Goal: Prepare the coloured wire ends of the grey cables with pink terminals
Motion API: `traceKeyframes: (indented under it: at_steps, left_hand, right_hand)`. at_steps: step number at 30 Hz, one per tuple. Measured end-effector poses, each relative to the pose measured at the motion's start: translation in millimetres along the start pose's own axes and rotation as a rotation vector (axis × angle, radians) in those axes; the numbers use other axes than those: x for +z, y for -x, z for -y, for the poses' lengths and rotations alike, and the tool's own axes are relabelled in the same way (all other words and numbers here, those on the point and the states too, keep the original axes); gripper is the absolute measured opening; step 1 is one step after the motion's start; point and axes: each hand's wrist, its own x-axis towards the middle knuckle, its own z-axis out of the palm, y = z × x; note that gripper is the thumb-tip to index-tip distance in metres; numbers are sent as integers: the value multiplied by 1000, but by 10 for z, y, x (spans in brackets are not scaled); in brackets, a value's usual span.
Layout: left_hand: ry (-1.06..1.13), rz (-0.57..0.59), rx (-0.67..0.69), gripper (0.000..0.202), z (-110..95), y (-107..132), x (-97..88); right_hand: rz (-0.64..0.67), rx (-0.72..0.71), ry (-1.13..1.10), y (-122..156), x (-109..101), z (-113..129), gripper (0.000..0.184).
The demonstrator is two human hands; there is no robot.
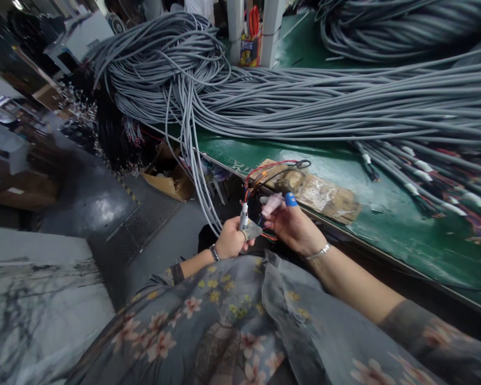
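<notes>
Two hands at the workbench's (385,224) front edge, our left hand (230,240) closed round a cable end (243,215), our right hand (292,227) pinching its coloured wires (260,174), grey cables (304,101) heaped behind.

You are gripping a grey cable end (243,216) in your left hand (230,240), and it is standing almost upright out of your closed fingers, a white band showing just above them. Thin red, orange and black wires (260,174) are fanning up from its tip, arching toward your right hand (292,227), whose blue-capped and pink-capped fingertips are pinching near them.
</notes>
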Motion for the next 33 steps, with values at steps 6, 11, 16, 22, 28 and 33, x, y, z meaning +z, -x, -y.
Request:
traceKeyframes:
  at_steps: [6,11,16,22,28,33]
  left_hand:
    - [48,-26,50,42,-21,83,-55]
    - [101,-55,67,44,-50,23,14]
    - [109,-69,63,48,-101,-27,91]
    - [121,-74,56,48,-77,-41,76]
    - [100,-65,44,48,-34,-39,62]
    - [86,-70,36,49,-16,-56,60]
  right_hand:
    - [-31,6,-16,34,7,11,27]
    - [-53,6,-2,14,-6,15,28]
    - [-50,-69,69,-29,-22,-12,44]
    - [-206,-374,329,-30,-69,-89,55]
    - [-46,-108,102,-67,2,-65,54]
    - [-148,-113,-30,-99,49,-70,47]
